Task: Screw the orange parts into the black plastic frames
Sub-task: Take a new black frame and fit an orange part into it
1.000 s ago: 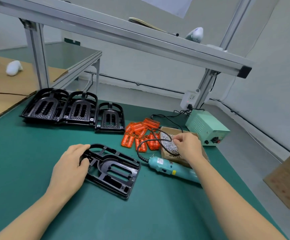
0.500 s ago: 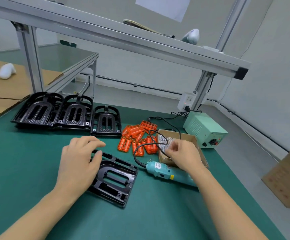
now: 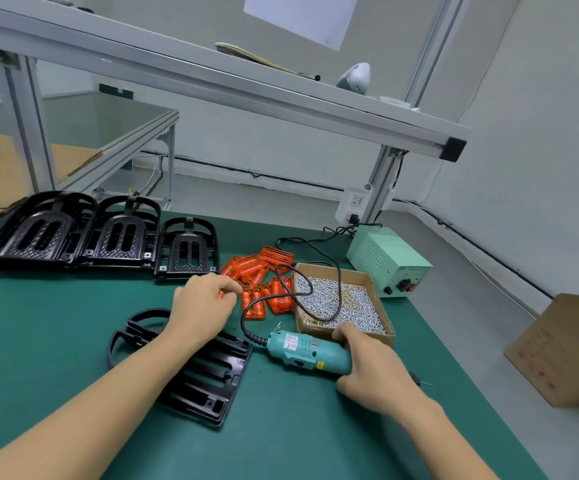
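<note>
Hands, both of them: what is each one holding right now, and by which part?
The right hand grips the teal electric screwdriver around the front of its body. The left hand reaches over the orange parts; whether its fingertips pinch one cannot be told.
</note>
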